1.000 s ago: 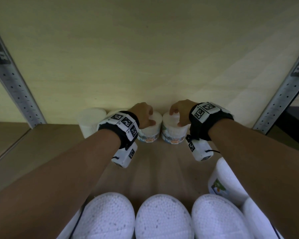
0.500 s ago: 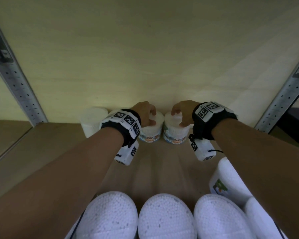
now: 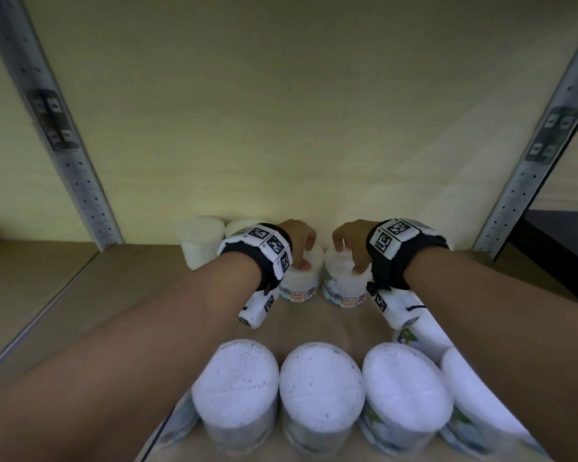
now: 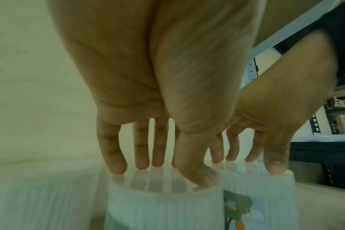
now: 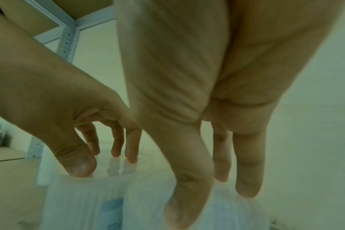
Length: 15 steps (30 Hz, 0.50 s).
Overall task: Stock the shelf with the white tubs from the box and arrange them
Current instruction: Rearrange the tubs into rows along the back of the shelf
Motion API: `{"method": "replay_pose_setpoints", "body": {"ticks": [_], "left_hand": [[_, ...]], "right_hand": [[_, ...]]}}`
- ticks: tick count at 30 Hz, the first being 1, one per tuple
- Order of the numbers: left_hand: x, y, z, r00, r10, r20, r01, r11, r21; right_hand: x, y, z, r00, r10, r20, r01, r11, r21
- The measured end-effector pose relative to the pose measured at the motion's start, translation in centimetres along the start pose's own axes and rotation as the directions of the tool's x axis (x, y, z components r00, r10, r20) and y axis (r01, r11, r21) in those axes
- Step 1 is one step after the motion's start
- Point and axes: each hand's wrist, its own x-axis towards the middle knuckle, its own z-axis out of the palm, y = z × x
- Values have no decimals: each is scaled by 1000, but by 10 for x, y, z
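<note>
Two white tubs with printed labels stand side by side at the back of the shelf, the left tub (image 3: 299,288) (image 4: 163,207) (image 5: 79,194) and the right tub (image 3: 344,288) (image 4: 266,194) (image 5: 236,217). My left hand (image 3: 306,253) (image 4: 167,172) (image 5: 100,163) reaches down onto the left tub. Its fingertips and thumb tip rest on the lid. My right hand (image 3: 346,258) (image 4: 250,165) (image 5: 213,202) does the same on the right tub. Both sets of fingers are nearly straight.
Two more white tubs (image 3: 201,241) stand against the back panel, left of my left wrist. A front row of several tubs (image 3: 321,381) lines the near edge below my forearms. Perforated metal uprights (image 3: 64,155) (image 3: 531,155) flank the shelf board (image 3: 114,295).
Both hands stay on the same two tubs at the back. The view has tilted, so the hands and tubs sit lower in the picture.
</note>
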Motion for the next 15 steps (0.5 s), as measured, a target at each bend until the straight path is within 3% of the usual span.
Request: {"method": "replay_pose_setpoints", "body": {"ticks": [2, 6, 15], "left_hand": [[-5, 2, 5, 998, -50, 47, 50, 999, 16], [-31, 22, 0, 998, 47, 31, -49, 996, 76], [-58, 37, 12, 995, 93, 39, -97, 985, 146]], "right_hand": [[-13, -5, 6, 1000, 5, 7, -5, 1000, -5], [-41, -7, 9, 999, -43, -8, 43, 999, 11], [-84, -15, 11, 999, -35, 29, 36, 999, -12]]}}
